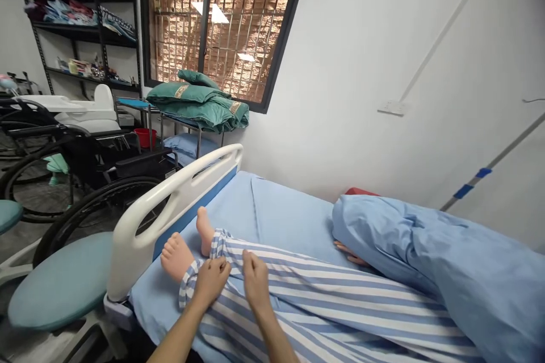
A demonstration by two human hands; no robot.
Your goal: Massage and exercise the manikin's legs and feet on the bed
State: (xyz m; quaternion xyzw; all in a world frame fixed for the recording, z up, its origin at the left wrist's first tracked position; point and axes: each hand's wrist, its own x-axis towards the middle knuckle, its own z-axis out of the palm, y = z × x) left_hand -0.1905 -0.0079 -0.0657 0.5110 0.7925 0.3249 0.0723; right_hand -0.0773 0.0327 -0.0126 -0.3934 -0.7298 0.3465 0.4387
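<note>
My left hand (212, 281) is pinching the cuff (191, 278) of the striped trousers (323, 306), right at the ankle of a manikin lying on a bed. My right hand (256, 281) sits just beside it, a little up the leg, with its fingers bunched down on the stripes. From this feed I can't tell whether that hand has a real grip on the cloth. The two hands are close but not touching.

The manikin's bare feet (176, 255) stick out just ahead of my left hand, toes up. Beyond my right hand, a blue blanket (447, 255) is heaped over the upper body, with a manikin hand (349, 253) poking out from under its edge. The blue bed sheet (289, 215) runs ahead of both hands, and a white bed rail (170, 204) stands to the left of them.

Further left of my hands are a wheelchair (85, 181) and a round teal seat (55, 289). Straight ahead, past the rail, green folded bedding (198, 105) sits on a cart below a barred window (217, 39).
</note>
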